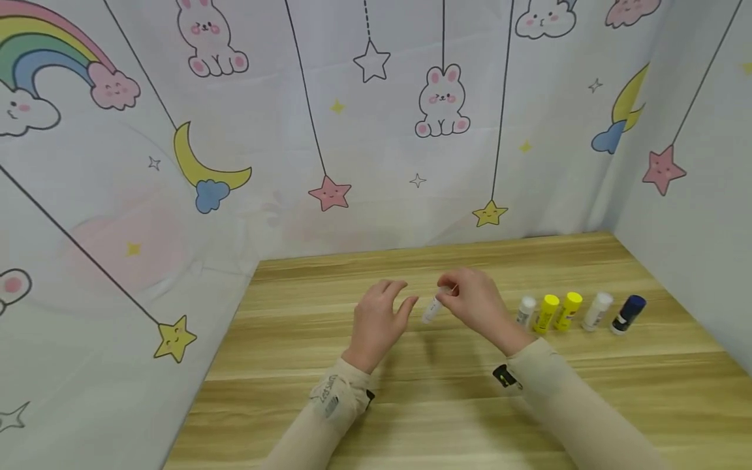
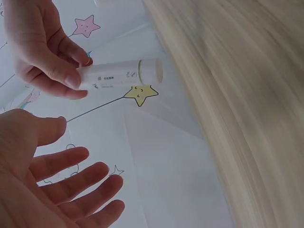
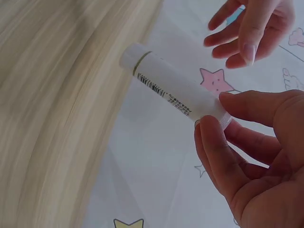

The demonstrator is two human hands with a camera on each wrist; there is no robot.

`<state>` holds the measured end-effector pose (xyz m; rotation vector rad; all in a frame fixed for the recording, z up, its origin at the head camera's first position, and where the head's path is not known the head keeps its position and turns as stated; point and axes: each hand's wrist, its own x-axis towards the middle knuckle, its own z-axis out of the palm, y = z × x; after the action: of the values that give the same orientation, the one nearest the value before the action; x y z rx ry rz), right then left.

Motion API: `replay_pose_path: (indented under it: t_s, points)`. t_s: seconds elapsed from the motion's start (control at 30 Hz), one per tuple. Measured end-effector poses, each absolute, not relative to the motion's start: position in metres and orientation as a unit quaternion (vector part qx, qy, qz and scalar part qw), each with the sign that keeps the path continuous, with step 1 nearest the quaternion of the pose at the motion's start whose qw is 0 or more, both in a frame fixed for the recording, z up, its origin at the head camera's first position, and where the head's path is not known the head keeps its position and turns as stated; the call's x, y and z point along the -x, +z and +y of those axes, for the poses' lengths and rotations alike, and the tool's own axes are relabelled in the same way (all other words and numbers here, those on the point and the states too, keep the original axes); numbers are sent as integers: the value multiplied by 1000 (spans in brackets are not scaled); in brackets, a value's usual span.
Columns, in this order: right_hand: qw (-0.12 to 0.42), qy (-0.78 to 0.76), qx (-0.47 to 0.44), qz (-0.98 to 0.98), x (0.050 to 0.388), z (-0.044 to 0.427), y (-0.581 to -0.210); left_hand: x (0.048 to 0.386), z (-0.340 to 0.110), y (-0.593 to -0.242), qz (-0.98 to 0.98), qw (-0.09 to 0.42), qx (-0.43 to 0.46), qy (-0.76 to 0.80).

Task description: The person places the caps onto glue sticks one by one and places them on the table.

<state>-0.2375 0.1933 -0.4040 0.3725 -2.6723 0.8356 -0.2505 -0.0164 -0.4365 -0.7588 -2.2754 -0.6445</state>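
A white glue stick [image 1: 431, 311] is in the air above the wooden table, tilted in the head view. My right hand [image 1: 476, 303] pinches it near one end between thumb and fingertips. In the right wrist view, small print and a barcode show along the tube [image 3: 171, 83], with a thin dark ring near its far end. My left hand [image 1: 378, 323] is held to the left of the glue stick, apart from it. Its fingers [image 2: 78, 178] are spread and slightly bent in the left wrist view, with nothing in them.
Right of my right hand, several glue sticks stand upright in a row: a white one [image 1: 525, 311] partly behind the wrist, yellow ones [image 1: 546, 314], another white one [image 1: 597, 312] and a dark blue-capped one [image 1: 628, 314]. A printed cloth [image 1: 382, 215] hangs behind the wooden table [image 1: 305, 294].
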Motion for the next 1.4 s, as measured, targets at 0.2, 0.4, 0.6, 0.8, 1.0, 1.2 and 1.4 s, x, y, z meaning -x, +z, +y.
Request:
replay_pose_path:
  t_s: [0.2,0.4,0.6,0.8,1.0,1.2,1.4]
  points:
    - [164,245,-141,-945,235,206,-408,251,-16,-434,-878,300,284,-243]
    - [162,223,-138,-951,231,220,-408,252,-14,-433,-880,293,282,-245]
    - [152,210,-134,-956,229,230,-410,254,-14,-433,-878,299,282,-246]
    - [155,187,-140,-960,229,237,-415,255,-16,-432,-881,294,278,-244]
    - [145,166,-129,-967,228,244,-415,257,-18,-431,-885,291,270,-242]
    - [135,159,-121,-971,226,251,-413,259,-17,-431,-886,291,270,-239]
    - [128,156,-114,-973,224,257,-412,260,-18,-430,-886,292,267,-241]
